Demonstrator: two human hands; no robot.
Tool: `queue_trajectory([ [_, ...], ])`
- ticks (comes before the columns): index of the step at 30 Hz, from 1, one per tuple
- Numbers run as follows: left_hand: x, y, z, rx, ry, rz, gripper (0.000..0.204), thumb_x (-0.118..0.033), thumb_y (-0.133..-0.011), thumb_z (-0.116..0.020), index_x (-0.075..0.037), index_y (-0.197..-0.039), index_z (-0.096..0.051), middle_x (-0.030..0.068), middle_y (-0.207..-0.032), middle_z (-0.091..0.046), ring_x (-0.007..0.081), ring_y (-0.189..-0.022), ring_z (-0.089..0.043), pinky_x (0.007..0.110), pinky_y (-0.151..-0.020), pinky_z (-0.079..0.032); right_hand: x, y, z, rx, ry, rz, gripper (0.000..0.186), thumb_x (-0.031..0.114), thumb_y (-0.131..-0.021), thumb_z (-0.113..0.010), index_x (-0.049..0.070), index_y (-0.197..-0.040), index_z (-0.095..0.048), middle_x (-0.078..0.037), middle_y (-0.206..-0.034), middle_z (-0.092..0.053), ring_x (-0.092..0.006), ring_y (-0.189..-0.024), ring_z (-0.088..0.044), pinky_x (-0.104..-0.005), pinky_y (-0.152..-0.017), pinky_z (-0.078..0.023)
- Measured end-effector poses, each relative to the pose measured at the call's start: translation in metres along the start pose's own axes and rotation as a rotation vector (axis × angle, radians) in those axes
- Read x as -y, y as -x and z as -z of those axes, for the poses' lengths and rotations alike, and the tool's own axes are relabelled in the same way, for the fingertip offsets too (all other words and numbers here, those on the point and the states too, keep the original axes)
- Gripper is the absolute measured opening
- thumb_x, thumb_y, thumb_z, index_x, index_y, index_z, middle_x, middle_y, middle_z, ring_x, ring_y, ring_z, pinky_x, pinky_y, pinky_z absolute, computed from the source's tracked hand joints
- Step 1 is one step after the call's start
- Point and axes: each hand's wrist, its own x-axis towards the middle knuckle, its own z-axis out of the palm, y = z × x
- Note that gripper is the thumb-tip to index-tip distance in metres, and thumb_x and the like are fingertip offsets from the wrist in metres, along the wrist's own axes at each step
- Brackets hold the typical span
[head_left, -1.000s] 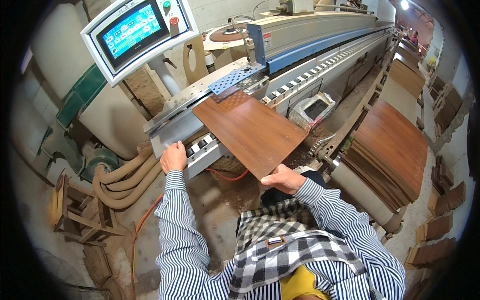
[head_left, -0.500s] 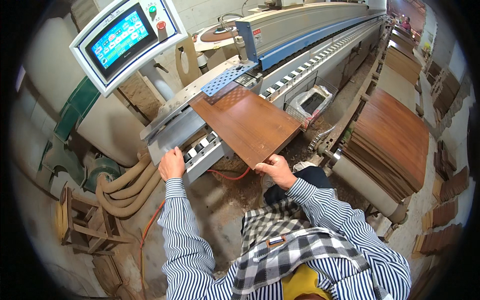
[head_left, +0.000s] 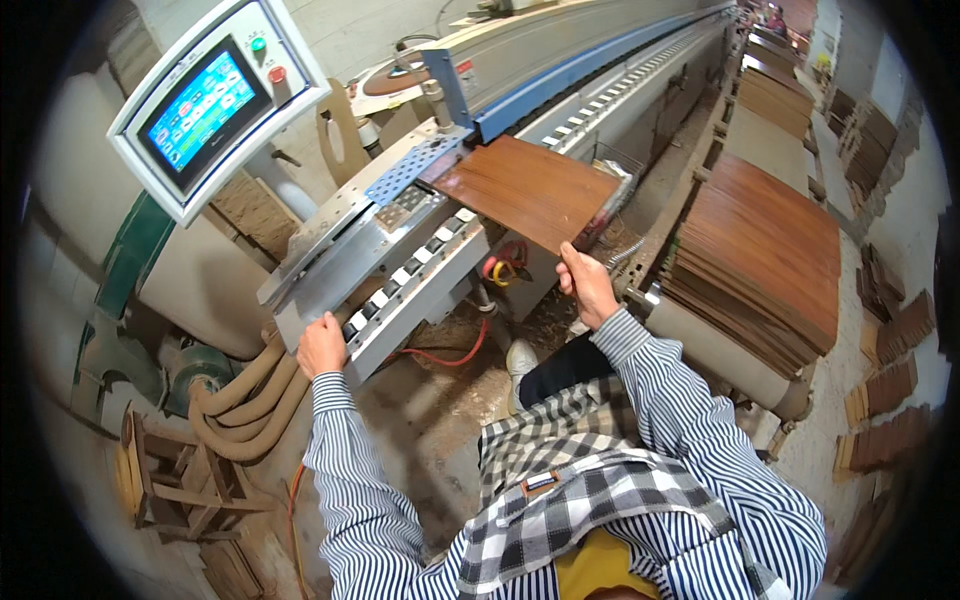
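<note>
A brown wood-grain board (head_left: 540, 190) lies with its far end at the edge banding machine (head_left: 575, 75), close to the blue perforated guard (head_left: 412, 170). My right hand (head_left: 588, 285) is closed on the board's near corner, thumb and fingertips pinching its edge. At the near end of the machine's infeed table (head_left: 375, 255), my left hand (head_left: 322, 345) is closed round the edge, beside the row of black and white rollers (head_left: 408, 270). Its fingertips are partly hidden.
A control panel with a lit screen (head_left: 205, 110) stands at the upper left. On the right, a stack of brown boards (head_left: 760, 245) lies on a roller conveyor. Thick hoses (head_left: 245, 400) and a wooden stool (head_left: 180, 470) are at the lower left. A red hose (head_left: 450, 358) hangs below the machine.
The board has moved forward along the machine and turned, uncovering more rollers. My right hand has followed it forward, still at its corner. My left hand stays at the infeed end.
</note>
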Motion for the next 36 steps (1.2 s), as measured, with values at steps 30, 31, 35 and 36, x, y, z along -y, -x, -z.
queue_trajectory([
  [30, 0.011, -0.014, -0.016, 0.05, -0.055, -0.133, 0.049, -0.041, -0.089, -0.036, -0.001, -0.093, -0.064, 0.0215, -0.092, -0.062, 0.0396, -0.085, -0.057, 0.048, -0.073, -0.043, 0.074, 0.172, 0.316, -1.109, -0.089, 0.552, 0.032, 0.014, -0.082, -0.062, 0.002, -0.109, -0.048, -0.004, -0.081, -0.057, -0.0114, -0.058, -0.055, -0.0238, -0.052, -0.045],
  [31, 0.013, -0.013, -0.017, 0.046, -0.06, -0.135, 0.049, -0.04, -0.089, -0.036, -0.001, -0.092, -0.065, 0.0217, -0.091, -0.062, 0.0399, -0.085, -0.057, 0.049, -0.073, -0.043, 0.07, 0.177, 0.306, -1.012, -0.18, 0.537, 0.034, 0.01, -0.082, -0.06, 0.003, -0.111, -0.045, -0.003, -0.085, -0.055, -0.0117, -0.06, -0.054, -0.0252, -0.056, -0.046],
  [35, 0.015, -0.015, -0.018, 0.015, -0.061, -0.134, 0.048, -0.04, -0.089, -0.037, -0.001, -0.087, -0.065, 0.0221, -0.089, -0.062, 0.0406, -0.082, -0.057, 0.05, -0.071, -0.042, 0.059, 0.194, 0.252, -0.562, -0.346, 0.368, 0.029, 0.019, -0.081, -0.057, 0.006, -0.106, -0.051, -0.002, -0.092, -0.056, -0.0127, -0.068, -0.054, -0.0264, -0.056, -0.048],
  [36, 0.017, -0.017, -0.02, 0.003, -0.046, -0.15, 0.047, -0.039, -0.089, -0.037, -0.001, -0.087, -0.065, 0.0223, -0.088, -0.061, 0.0407, -0.082, -0.057, 0.05, -0.07, -0.042, 0.057, 0.194, 0.245, -0.502, -0.372, 0.25, 0.03, 0.021, -0.081, -0.058, 0.006, -0.107, -0.052, -0.002, -0.092, -0.057, -0.0132, -0.071, -0.055, -0.0268, -0.056, -0.049],
])
